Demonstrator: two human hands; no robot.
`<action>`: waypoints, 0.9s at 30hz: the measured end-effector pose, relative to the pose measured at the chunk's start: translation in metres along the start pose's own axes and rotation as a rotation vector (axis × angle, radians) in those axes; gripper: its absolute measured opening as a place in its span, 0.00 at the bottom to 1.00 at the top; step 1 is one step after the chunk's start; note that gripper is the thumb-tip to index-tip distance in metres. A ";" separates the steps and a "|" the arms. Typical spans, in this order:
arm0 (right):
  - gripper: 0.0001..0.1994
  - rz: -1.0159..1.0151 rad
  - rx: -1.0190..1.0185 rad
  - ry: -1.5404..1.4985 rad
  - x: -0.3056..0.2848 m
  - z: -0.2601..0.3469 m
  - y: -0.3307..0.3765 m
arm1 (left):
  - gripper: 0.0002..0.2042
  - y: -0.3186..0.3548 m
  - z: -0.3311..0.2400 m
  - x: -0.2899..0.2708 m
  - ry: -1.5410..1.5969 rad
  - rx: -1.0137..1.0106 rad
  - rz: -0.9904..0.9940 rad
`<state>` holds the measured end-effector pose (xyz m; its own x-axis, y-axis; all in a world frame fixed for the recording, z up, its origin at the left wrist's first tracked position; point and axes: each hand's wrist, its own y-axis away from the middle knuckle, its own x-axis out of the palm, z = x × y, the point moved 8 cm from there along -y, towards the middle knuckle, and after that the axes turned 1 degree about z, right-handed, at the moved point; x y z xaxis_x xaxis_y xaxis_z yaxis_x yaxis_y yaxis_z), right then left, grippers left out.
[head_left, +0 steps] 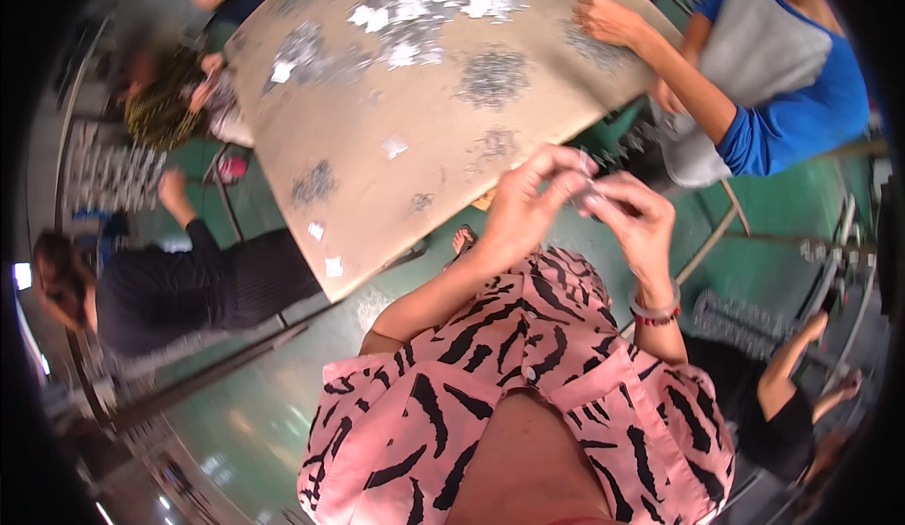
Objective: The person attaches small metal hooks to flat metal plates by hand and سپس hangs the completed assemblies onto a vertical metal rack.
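Note:
My left hand (533,203) and my right hand (643,219) are raised close together in front of my chest, just off the table's near edge. Fingertips of both hands pinch a small greyish, shiny piece (584,191); its exact kind is too small and blurred to tell. Below and to the left of my hands is the brown tabletop (377,129). The heaps nearest my hands are a small dark pile (421,203) and a thin scatter of grey bits (497,143).
Farther up the table lie grey heaps of small parts (493,77) and several white pieces (415,2). A co-worker's arm in a blue sleeve (773,139) reaches over the right edge. Another person in black (179,285) is at the left, above the green floor (255,402).

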<state>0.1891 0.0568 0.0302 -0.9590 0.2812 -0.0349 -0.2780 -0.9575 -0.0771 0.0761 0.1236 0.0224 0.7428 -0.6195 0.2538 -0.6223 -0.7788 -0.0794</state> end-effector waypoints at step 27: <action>0.13 0.473 0.148 0.155 0.277 -0.255 -0.178 | 0.02 0.099 0.017 -0.113 -0.423 0.515 0.044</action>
<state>-0.0135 0.3213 -0.2200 -0.9654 -0.1886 -0.1801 0.1679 -0.9780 0.1241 -0.0648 0.1148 -0.0301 0.8174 -0.5557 -0.1515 -0.5348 -0.6346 -0.5578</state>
